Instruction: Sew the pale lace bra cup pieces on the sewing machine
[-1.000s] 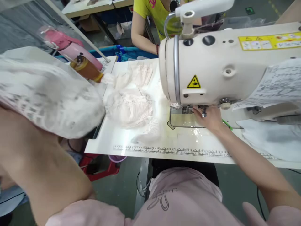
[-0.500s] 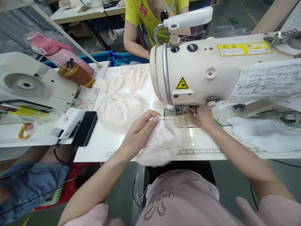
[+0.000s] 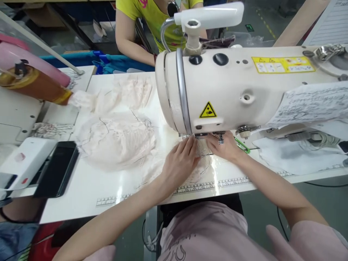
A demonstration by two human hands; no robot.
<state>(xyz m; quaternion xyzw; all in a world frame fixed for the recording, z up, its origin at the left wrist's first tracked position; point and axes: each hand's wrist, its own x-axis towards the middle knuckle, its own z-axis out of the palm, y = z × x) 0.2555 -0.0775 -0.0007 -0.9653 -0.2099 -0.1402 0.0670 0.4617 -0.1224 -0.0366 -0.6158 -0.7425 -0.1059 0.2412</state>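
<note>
A sheer pale pink fabric piece (image 3: 199, 174) lies on the sewing machine's bed, its far edge under the machine head (image 3: 217, 90). My left hand (image 3: 181, 159) is closed on it, fingers together and pointing at the presser foot area. My right hand (image 3: 224, 146) has its fingers drawn together at the fabric's right edge, beneath the head; some fingertips are hidden there. Green-handled thread snips (image 3: 241, 145) lie just beyond my right hand. The needle itself is hidden.
More pale fabric (image 3: 116, 139) is heaped left of the machine. A black phone (image 3: 58, 168), a white device (image 3: 27, 163) and an amber bottle (image 3: 35, 85) are further left. White cloth (image 3: 293, 157) lies right. A person in a yellow top (image 3: 157, 21) sits opposite.
My left hand has carried the fabric piece forward from the table's front edge to the presser foot area and lowered it. My right hand stays beneath the machine head, now at the fabric's edge.
</note>
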